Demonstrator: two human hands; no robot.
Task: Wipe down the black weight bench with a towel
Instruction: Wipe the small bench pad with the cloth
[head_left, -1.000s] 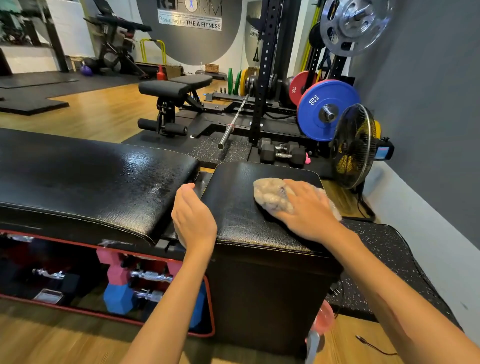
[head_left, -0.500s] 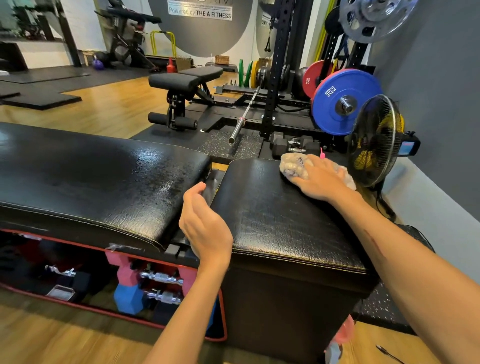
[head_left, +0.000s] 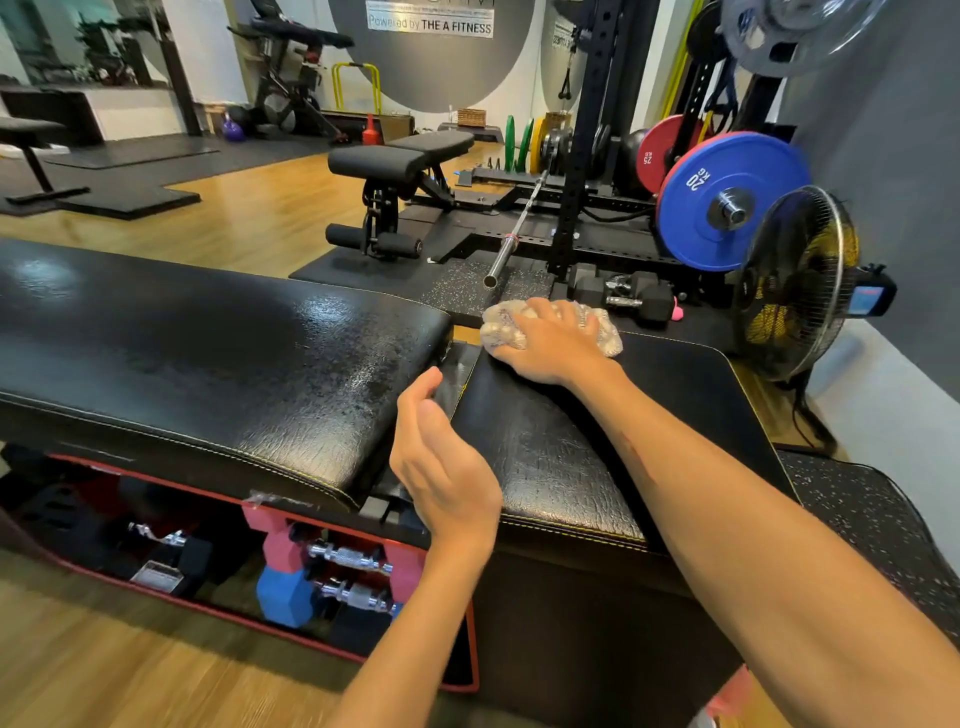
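A: Where is the towel found?

B: The beige towel (head_left: 550, 327) is bunched at the far left corner of the bench's small seat pad (head_left: 597, 441), and it is pressed flat onto the black vinyl by the right hand (head_left: 545, 340). The fingers are spread over the cloth rather than curled round it.

A: And the left hand (head_left: 441, 467)?

B: It is held edge-up over the gap between the two pads, near the front edge. Its fingers are kept straight and relaxed, and nothing is gripped. Whether the pad is touched by it cannot be told.

A: How is the black weight bench (head_left: 208, 364) laid out?

B: A long back pad is seen on the left, glossy and wet-looking, with the seat pad just beside it on the right. Under the long pad, a red-trimmed storage space is seen, in which dumbbells (head_left: 332, 571) with pink and blue heads are kept.

A: What is seen beyond?

B: A black standing fan (head_left: 800, 280) is placed to the far right, with a blue 20 kg plate (head_left: 727, 200) behind it. A barbell (head_left: 514, 234) and a second bench (head_left: 400, 161) are seen farther back.
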